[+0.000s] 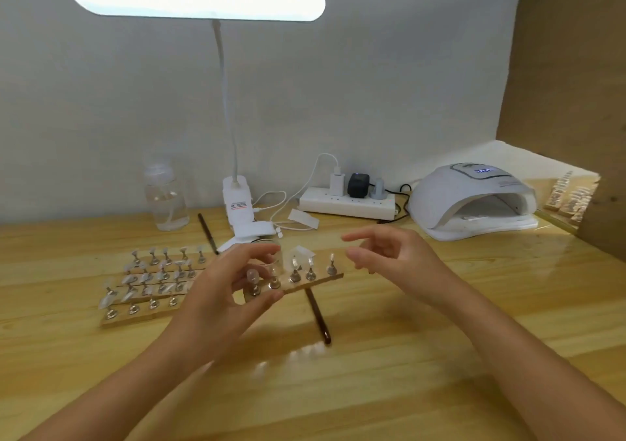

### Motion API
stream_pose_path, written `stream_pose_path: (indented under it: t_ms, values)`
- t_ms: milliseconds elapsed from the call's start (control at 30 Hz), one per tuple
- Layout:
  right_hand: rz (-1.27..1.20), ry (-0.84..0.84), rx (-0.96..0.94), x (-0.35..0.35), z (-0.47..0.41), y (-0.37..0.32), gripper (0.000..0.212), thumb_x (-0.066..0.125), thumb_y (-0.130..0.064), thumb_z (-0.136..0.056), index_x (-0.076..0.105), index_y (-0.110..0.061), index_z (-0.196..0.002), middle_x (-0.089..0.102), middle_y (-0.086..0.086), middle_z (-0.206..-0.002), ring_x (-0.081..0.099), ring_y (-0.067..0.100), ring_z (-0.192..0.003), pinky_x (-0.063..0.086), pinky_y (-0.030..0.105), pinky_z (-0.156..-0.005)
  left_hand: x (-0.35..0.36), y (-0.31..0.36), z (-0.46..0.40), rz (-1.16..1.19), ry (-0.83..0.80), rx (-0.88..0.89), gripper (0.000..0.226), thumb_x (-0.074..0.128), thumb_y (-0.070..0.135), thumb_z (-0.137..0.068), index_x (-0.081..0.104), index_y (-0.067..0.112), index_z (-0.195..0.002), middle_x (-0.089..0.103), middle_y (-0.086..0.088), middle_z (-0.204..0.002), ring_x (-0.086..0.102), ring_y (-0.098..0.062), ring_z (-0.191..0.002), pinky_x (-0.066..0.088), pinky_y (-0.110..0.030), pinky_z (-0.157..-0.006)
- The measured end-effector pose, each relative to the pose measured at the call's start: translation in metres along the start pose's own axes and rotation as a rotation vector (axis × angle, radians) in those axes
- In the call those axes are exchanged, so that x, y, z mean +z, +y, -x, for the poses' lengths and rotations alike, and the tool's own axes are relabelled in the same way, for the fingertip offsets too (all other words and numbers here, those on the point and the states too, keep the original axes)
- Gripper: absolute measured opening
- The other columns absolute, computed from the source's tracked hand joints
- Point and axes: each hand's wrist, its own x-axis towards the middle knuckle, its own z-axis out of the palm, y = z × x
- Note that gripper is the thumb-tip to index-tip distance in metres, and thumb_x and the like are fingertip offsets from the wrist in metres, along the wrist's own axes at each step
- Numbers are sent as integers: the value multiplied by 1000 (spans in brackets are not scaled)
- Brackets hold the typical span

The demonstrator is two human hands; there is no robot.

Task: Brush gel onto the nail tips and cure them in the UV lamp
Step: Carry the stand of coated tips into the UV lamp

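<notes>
My left hand (223,291) grips the near-left end of a wooden strip (321,279) that carries several metal stands with clear nail tips, held a little above the table. My right hand (393,257) hovers at the strip's right end, fingers apart and holding nothing. A dark brush (318,315) lies on the table under the strip. The white UV lamp (471,200) stands at the back right, its opening facing me and its display lit. A small clear gel jar (272,249) sits behind my left fingers, partly hidden.
Several more strips of nail tips (152,281) lie at the left. A desk lamp (237,210), a clear bottle (166,196) and a power strip (349,202) line the back wall. A second brush (207,230) lies near the lamp base. More tip strips (569,196) sit at far right.
</notes>
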Motion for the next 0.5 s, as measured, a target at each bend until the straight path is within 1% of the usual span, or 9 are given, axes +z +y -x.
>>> stream_pose_path:
  t_ms: [33,100,133,200,267,333,400,433,500]
  values:
    - [30,-46,37,-10,0,-1,39,61,-60,-62,65,-39,-95,68,-4,-83,63,7,-80,52,18,-72,6,5,-7,-4,-32,5,56,73,6,-71,50,42,-106,59,12,-102,59,2,-92,44,-6,-83]
    - [65,-86,83,-32,1,-4,38,63,-58,-60,67,-40,-93,70,-12,-85,63,-3,-79,49,12,-70,20,16,-22,8,-70,11,57,72,6,-72,48,45,-107,57,14,-102,58,2,-94,44,-7,-85]
    - [71,-84,101,-44,3,-4,37,65,-58,-58,69,-40,-91,70,-13,-87,63,-4,-81,48,11,-71,28,20,-30,25,-82,12,57,72,6,-73,48,45,-107,56,14,-102,58,1,-94,45,-8,-86]
    - [95,-66,155,-66,7,-3,38,68,-59,-52,70,-43,-86,70,-10,-91,63,-2,-85,48,12,-74,44,29,-44,58,-107,12,56,71,6,-75,46,46,-106,55,14,-103,58,1,-92,45,-9,-86]
    - [112,-62,200,-84,12,0,37,71,-56,-50,69,-44,-85,69,-8,-90,62,-1,-84,47,7,-72,61,34,-57,78,-137,28,57,70,7,-76,43,48,-105,53,15,-105,58,3,-91,44,-8,-86]
    - [140,-53,232,-98,16,7,37,73,-48,-56,68,-40,-92,66,-7,-81,61,2,-78,46,8,-71,78,39,-68,93,-169,48,59,70,7,-76,41,49,-106,52,15,-107,58,4,-92,44,-7,-86]
    - [149,-11,255,-107,19,14,33,76,-37,-66,68,-34,-98,58,-10,-72,55,-3,-67,43,7,-65,95,42,-78,121,-186,55,61,70,6,-76,40,51,-106,51,16,-108,58,2,-90,44,-8,-86]
    - [143,12,263,-111,20,18,30,76,-32,-69,68,-32,-98,55,-11,-70,52,-7,-62,41,5,-61,102,44,-84,139,-194,49,62,70,6,-76,40,51,-105,51,16,-108,58,2,-90,45,-9,-86]
    - [139,57,273,-119,23,27,24,76,-22,-73,67,-30,-93,51,-11,-66,48,-11,-56,38,3,-57,118,44,-94,186,-214,30,65,71,4,-75,39,52,-107,50,17,-110,59,-1,-90,47,-13,-85]
